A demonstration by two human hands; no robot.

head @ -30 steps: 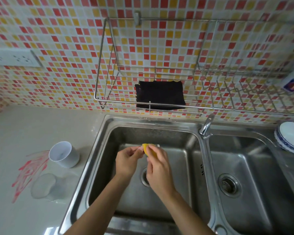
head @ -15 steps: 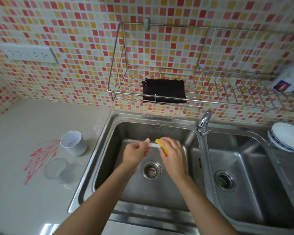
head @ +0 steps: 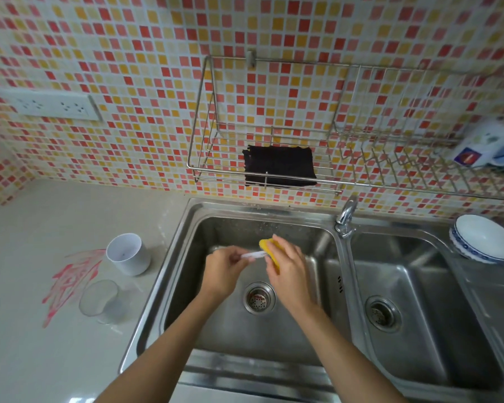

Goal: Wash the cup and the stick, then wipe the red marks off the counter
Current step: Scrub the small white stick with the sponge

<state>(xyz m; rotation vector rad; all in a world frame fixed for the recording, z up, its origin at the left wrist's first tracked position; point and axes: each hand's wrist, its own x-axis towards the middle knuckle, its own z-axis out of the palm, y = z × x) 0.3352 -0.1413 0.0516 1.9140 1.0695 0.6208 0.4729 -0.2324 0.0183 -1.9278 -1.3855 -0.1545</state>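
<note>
Stick-washing step. Over the sink (head: 186, 286) drain: my left hand (head: 224, 271) pinches the stick (head: 252, 254); my right hand (head: 288, 269) grips the yellow sponge (head: 266, 247) against it. Next, probably a rinse, then the red marks (head: 70, 280) left of the sink.

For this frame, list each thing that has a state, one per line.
stick: held by left hand, being scrubbed
sponge: gripped in right hand, on the stick
white cup: upright on counter, empty
clear glass: upright, empty
red marks: not yet wiped
faucet: no water visible
black cloth: lying in rack
</note>
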